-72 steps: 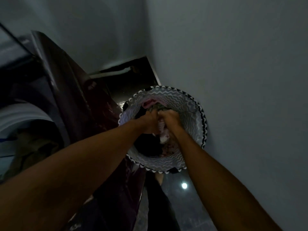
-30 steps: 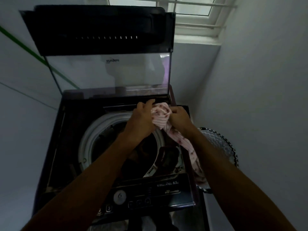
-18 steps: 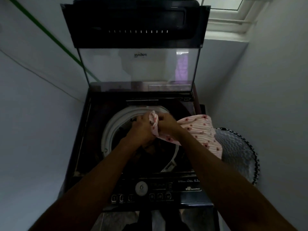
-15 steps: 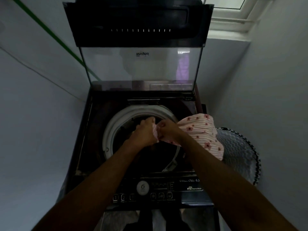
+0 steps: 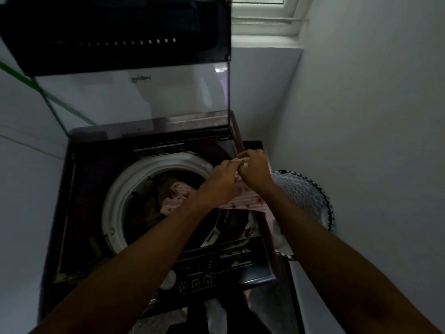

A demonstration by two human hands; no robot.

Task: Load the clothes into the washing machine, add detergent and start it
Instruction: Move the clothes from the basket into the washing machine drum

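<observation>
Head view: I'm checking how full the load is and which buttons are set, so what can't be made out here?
- Drum depth: dark; the left forearm covers its right side.
- Control panel: labels too small and blurred; the forearm hides the dial.
- Laundry basket contents: hidden behind the right arm and the pink garment.
- Grip of the left hand and right hand: fingertips overlap, blurred.
- Lid top: cut off by the frame edge.

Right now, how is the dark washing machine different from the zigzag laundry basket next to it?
The dark purple top-loading washing machine is boxy, with its glass lid raised; the grey zigzag fabric laundry basket is round, with no lid in sight. The machine has buttons; the basket shows none. The machine stands left, the basket right by the wall. Both open upward.
</observation>
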